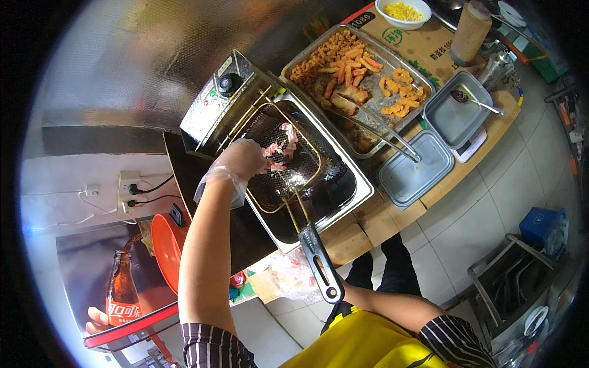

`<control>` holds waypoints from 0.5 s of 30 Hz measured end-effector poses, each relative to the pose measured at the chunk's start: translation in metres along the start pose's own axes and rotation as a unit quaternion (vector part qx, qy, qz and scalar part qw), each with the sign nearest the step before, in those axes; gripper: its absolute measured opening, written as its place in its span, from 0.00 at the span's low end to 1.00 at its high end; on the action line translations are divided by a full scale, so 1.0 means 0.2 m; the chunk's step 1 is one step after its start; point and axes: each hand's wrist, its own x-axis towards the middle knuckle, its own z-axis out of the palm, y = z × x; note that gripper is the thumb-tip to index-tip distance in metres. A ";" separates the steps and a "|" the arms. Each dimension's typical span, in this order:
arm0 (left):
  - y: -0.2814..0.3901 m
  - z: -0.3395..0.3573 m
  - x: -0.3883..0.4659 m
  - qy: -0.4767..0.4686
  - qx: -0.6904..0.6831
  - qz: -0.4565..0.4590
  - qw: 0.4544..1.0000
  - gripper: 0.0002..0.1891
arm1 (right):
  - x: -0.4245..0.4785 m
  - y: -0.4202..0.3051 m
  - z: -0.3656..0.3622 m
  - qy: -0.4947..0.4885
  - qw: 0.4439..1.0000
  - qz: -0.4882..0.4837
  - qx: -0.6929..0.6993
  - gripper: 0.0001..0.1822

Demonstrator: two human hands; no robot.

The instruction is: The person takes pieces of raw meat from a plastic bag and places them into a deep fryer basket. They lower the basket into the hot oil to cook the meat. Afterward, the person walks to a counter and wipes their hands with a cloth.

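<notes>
My left hand [241, 158], in a clear plastic glove, is over the wire fry basket [317, 158], its fingers curled around pieces of raw pinkish meat at its edge. More raw meat strips [289, 136] lie on the basket mesh. The basket is above the dark well of a steel electric deep fryer [363, 187]. Its black handle [317, 262] points towards me, and I see no hand gripping it. My right forearm [391, 301] reaches behind the handle's end, beside a clear plastic bag [292, 276] with pinkish contents; my right hand is hidden there.
Right of the fryer is a metal tray [430, 92] of fried food with metal tongs [391, 133]. Beyond are a grey lid [414, 172], a grey container [455, 112] with a spoon, a sauce bottle [471, 34] and a bowl [382, 11]. An orange-red basin [168, 250] stands left.
</notes>
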 end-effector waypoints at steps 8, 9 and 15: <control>0.24 -0.18 -0.09 -0.046 -0.370 -0.072 0.925 0.18 | 0.07 0.14 0.06 0.101 0.966 -0.224 0.082 0.15; 0.22 -0.13 -0.05 -0.042 -0.383 -0.045 0.922 0.15 | 0.07 0.14 0.05 0.092 0.974 -0.195 0.065 0.15; 0.14 0.06 0.00 0.009 -0.284 -0.062 0.957 0.14 | -0.01 0.02 0.01 0.010 0.998 -0.059 0.014 0.15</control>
